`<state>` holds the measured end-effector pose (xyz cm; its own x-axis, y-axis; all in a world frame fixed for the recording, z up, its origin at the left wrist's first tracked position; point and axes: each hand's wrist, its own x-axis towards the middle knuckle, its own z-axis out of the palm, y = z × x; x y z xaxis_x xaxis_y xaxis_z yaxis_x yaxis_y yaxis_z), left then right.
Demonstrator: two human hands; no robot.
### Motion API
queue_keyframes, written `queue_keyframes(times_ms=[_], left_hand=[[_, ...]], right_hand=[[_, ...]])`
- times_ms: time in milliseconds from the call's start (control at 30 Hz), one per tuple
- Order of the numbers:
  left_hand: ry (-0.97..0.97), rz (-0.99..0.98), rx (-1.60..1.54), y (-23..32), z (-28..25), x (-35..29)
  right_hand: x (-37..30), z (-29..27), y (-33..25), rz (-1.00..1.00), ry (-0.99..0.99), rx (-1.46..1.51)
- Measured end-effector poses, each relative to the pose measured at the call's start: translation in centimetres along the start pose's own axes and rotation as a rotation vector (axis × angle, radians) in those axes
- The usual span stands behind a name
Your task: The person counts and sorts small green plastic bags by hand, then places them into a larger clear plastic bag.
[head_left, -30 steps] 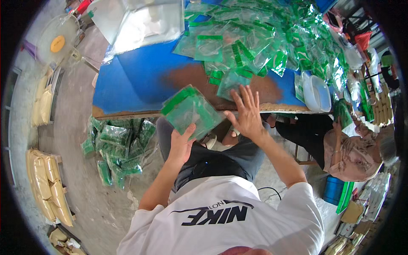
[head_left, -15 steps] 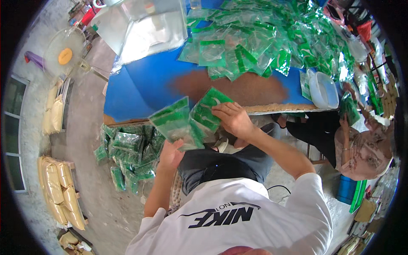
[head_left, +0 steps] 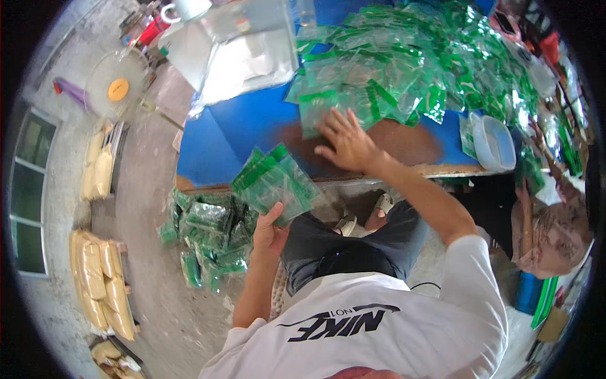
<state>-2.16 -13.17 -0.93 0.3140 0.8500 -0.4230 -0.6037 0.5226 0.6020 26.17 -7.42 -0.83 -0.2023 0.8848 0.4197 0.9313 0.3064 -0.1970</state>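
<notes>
Above my lap, my left hand [head_left: 270,232] grips several clear plastic bags [head_left: 278,183] with green bands, fanned out just off the table's near edge. The thumb lies across their lower corner. My right hand [head_left: 347,140] reaches over the table with its fingers spread. Its fingertips rest at a single green-banded bag [head_left: 314,114] on the near left side of the pile. Behind it spreads a large heap of the same bags [head_left: 391,63], overlapping each other. Whether the right fingertips press on the bag or hover just over it I cannot tell.
The blue table [head_left: 221,142] has a worn brown patch. On it stand a metal tray-like box [head_left: 249,60], a white mug [head_left: 187,9] and a translucent plastic container [head_left: 495,144]. Packed green bundles [head_left: 211,227] lie on the floor. A fan [head_left: 117,88] stands left; another person [head_left: 549,234] sits right.
My right hand has let go of the bags near my left hand and moved up and forward onto the table's pile. The bags now sit together in my left hand.
</notes>
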Motion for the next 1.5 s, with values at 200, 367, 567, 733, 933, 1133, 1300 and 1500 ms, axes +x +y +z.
queue_keyframes(times_ms=[200,367,567,733,933,1133,1300,1500], left_hand=[[-0.014,0.065,0.099,-1.3,0.3,1.1],[-0.055,0.030,0.028,-0.8,-0.7,1.3],[-0.054,-0.005,0.175,-1.5,-0.4,1.6],[-0.053,-0.073,0.045,-2.0,-1.2,1.8],[-0.177,-0.104,0.155,-2.4,0.7,1.4],[-0.107,-0.110,0.099,-1.7,-1.8,1.1],[-0.182,-0.119,-0.002,-2.5,-1.4,0.1],[-0.107,-0.055,0.030,-3.6,1.0,0.6]], right_hand=[[0.0,-3.0,-3.6,0.094,-0.218,0.539],[-0.8,-0.2,-0.2,0.128,0.279,-0.419],[-1.8,-3.6,-3.1,0.004,-0.556,0.735],[-3.0,-1.8,0.3,0.269,0.153,-0.384],[-3.0,-4.6,-2.3,0.000,-0.098,0.488],[-1.3,-1.8,1.2,-0.063,-0.029,-0.143],[-0.5,-2.4,-0.3,-0.017,-0.089,0.162],[-2.6,-1.1,-3.2,0.085,0.054,0.457]])
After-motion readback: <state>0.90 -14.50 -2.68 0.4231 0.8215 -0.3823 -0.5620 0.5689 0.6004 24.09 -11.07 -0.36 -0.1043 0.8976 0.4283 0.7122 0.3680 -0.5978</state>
